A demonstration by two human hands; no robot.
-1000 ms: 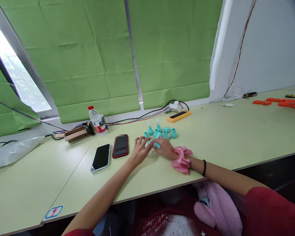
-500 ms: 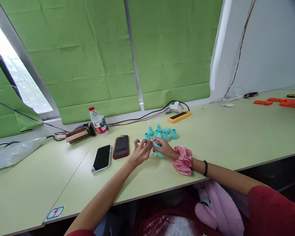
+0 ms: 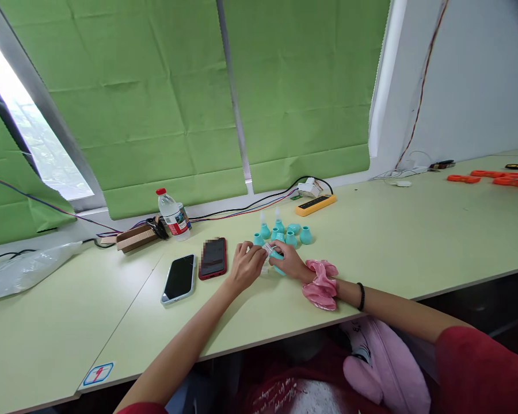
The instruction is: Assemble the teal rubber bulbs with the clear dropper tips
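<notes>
My right hand [image 3: 289, 261], a pink scrunchie on its wrist, is closed around a turquoise squeeze bulb [image 3: 278, 269]. My left hand [image 3: 247, 266] pinches a small clear plastic piece [image 3: 267, 248] against the bulb's upper end; whether the two are joined I cannot tell. Under my fingers, another clear piece [image 3: 265, 269] rests on the table, partly hidden. Just beyond my hands stand several more turquoise bulbs [image 3: 305, 235]. Two bulbs at the back [image 3: 265, 231] carry pale pointed tips.
To the left lie a white-edged phone [image 3: 179, 279] and a red-cased phone [image 3: 213, 257]. Behind them are a water bottle [image 3: 173, 214] and an open cardboard box [image 3: 137, 238]. A yellow power strip [image 3: 315, 205] sits at the back; orange tools [image 3: 463, 179] lie far right.
My left hand's fingers, raised and spread before, have curled down closer around the clear piece. My right hand stays at the bulb with little movement.
</notes>
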